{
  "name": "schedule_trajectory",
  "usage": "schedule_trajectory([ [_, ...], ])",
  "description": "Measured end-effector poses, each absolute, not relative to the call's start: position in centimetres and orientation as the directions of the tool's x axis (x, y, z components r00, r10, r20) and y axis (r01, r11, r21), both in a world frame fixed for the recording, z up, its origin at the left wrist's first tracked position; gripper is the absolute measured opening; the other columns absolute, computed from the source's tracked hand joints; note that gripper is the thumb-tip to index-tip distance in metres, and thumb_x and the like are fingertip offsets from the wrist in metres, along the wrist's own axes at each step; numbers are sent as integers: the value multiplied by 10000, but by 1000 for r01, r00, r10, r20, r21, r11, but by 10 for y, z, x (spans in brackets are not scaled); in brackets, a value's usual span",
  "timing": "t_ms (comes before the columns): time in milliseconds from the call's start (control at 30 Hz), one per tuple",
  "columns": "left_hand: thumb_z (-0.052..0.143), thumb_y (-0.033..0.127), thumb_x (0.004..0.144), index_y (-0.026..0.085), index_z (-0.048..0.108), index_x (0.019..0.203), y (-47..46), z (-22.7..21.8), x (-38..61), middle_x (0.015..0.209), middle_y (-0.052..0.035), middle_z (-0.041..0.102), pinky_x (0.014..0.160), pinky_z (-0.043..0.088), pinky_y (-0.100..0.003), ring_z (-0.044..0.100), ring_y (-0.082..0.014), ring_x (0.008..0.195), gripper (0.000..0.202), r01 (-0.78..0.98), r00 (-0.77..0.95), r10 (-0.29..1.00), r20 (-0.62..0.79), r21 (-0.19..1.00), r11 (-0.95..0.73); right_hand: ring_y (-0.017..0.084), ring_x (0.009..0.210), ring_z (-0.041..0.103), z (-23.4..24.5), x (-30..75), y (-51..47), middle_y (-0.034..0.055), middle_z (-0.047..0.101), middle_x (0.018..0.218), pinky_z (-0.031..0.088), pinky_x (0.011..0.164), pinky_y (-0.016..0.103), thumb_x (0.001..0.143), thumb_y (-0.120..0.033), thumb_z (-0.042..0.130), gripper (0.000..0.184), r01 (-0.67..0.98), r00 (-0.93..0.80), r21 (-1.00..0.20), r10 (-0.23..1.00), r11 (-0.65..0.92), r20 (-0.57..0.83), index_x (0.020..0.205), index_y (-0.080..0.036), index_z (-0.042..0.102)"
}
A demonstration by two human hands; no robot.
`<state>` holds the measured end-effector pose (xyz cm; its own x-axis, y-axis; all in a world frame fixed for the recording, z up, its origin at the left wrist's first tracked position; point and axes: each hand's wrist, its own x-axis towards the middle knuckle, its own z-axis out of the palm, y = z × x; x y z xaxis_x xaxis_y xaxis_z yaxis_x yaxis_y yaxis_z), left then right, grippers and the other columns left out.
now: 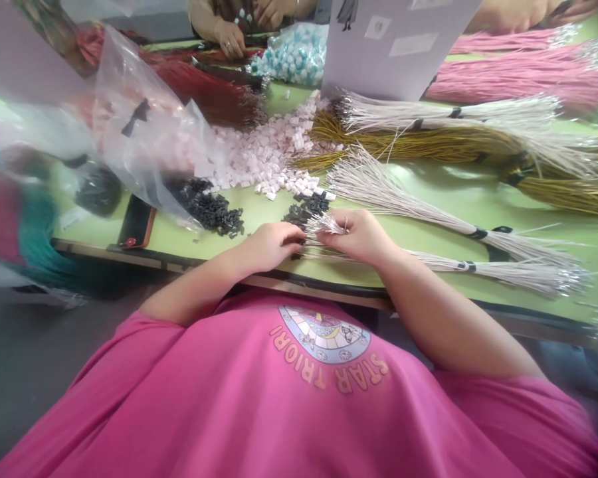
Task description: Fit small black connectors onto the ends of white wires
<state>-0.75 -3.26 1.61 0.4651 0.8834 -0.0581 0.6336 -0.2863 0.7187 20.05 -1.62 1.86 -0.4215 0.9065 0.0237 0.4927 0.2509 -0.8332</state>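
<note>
My right hand (361, 234) is closed round the end of a bundle of thin white wires (423, 260). Their silvery tips (319, 224) fan out toward my left hand. My left hand (272, 245) is beside these tips with its fingers curled in; whatever it pinches is too small to make out. Just beyond the fingertips lies a heap of small black plastic pieces (299, 211). White connector housings (266, 159) form a larger pile behind it. Farther left is a second heap of black pieces (214, 207).
More white wires (403, 206) and yellow-brown wires (428, 143) lie on the right. A clear plastic bag (144, 133) and a dark phone-like case (137, 222) are at left. Behind a grey panel (379, 53) are pink wires (518, 73). A co-worker's hands (232, 38) are across the table.
</note>
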Motion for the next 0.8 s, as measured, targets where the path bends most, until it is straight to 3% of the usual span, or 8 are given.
schedule_trajectory([
  [100,524,195,845,190,666,1040,-33,24,-42,993,-58,669,833,475,-335,611,-169,863,241,781,389,921,11,527,-336,111,591,435,21,203,-15,-10,509,574,287,558,241,678,-338,624,214,500,-445,-835,896,229,-20,595,-150,563],
  [167,508,219,859,192,679,1004,-32,25,-66,986,-62,665,825,479,-350,606,-184,862,227,861,305,952,22,422,-285,112,581,446,22,204,-15,-15,516,574,289,556,245,692,-351,614,217,497,-468,-843,882,207,-59,621,-148,586],
  [233,508,237,860,192,683,996,-31,22,-84,999,-61,658,851,474,-365,596,-199,905,226,889,324,946,-7,345,-302,116,581,469,23,205,-14,-16,539,588,307,561,246,709,-348,595,202,481,-493,-859,864,176,-99,664,-151,607],
  [367,478,231,873,199,674,1017,-30,6,-94,1068,-60,632,914,452,-390,554,-214,996,246,861,460,885,-73,281,-424,127,589,513,24,205,-15,-3,596,626,354,580,254,736,-348,575,191,463,-522,-878,837,119,-162,728,-163,616],
  [533,459,203,868,145,657,864,-24,-2,-83,939,-92,630,900,445,-385,555,-224,946,207,873,440,898,-23,246,-421,111,510,488,25,202,-16,-5,602,597,352,525,251,753,-366,546,195,487,-487,-872,844,48,-225,706,-177,552],
  [633,448,225,878,152,628,922,-26,12,-67,935,-82,644,858,452,-368,578,-214,912,200,877,369,929,-19,338,-341,98,490,463,26,201,-17,-31,547,531,339,512,237,722,-269,527,115,500,-446,-864,874,64,-193,651,-183,500],
  [800,499,331,867,184,617,970,-32,29,-28,819,-17,666,733,473,-289,600,-137,734,215,640,378,919,-115,749,-170,80,498,416,27,202,-17,-15,539,582,319,510,231,727,-253,487,158,432,-481,-897,865,93,-142,630,-156,567],
])
